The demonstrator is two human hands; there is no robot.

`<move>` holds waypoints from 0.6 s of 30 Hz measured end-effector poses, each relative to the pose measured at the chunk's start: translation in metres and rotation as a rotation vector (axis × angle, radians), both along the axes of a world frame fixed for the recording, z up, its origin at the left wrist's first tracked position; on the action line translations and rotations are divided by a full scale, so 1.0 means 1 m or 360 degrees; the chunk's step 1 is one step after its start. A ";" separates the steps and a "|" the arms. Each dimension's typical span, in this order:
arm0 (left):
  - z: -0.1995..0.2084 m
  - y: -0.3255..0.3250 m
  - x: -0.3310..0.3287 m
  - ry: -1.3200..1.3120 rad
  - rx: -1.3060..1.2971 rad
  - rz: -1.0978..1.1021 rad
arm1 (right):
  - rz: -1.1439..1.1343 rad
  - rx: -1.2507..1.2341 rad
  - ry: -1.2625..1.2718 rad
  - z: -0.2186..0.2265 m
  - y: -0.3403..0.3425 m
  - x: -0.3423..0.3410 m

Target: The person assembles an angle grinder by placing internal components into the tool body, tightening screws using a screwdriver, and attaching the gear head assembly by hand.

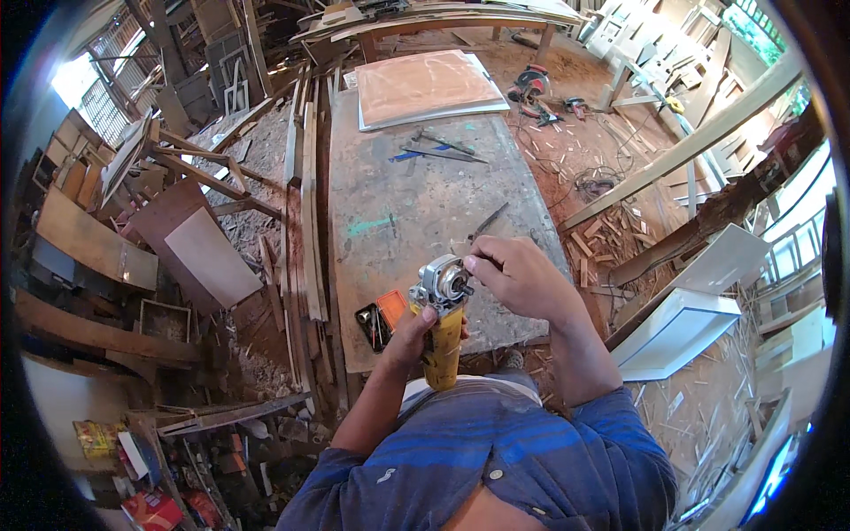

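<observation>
My left hand (pixel 414 331) is wrapped round the yellow body of an angle grinder (pixel 443 350), held upright close to my waist. Its silver metal head (pixel 440 276) faces up, with a round collar and a short dark spindle showing. My right hand (pixel 518 276) is closed in a pinch beside that collar; whatever its fingertips grip is hidden. A thin dark rod (pixel 490 219) shows just beyond the right fingers, and I cannot tell whether it is held or lies on the worktable (pixel 425 190). By my left hand lies an open black and orange case (pixel 379 319) with small metal parts inside.
Farther along the worktable are several hand tools (pixel 440 149) and a stacked brown panel (pixel 425 87). Long boards (pixel 308 203) run along its left side. To the right, a red power saw (pixel 532 81), cables (pixel 598 183), wood offcuts and a white box (pixel 677 332) occupy the floor.
</observation>
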State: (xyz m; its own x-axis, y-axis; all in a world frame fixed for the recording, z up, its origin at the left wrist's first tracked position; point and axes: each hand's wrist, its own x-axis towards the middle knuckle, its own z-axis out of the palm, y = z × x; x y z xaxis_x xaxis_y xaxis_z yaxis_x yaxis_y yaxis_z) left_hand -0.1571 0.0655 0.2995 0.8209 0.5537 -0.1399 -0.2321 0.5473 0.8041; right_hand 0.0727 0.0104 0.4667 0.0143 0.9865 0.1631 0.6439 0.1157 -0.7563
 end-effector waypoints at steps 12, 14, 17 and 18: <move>0.008 0.002 0.007 0.0125 0.0042 0.0048 | -0.0156 -0.0052 0.0028 -0.009 0.002 0.007; 0.005 0.006 0.006 0.0143 0.0007 0.0058 | -0.0167 -0.0099 0.0055 -0.012 0.008 0.008; 0.009 0.005 0.006 0.0133 -0.0036 0.0101 | -0.0159 -0.0193 0.0254 -0.013 0.010 0.007; 0.011 0.003 0.006 0.0146 -0.0046 0.0098 | -0.0137 -0.0241 0.0422 -0.013 0.010 0.007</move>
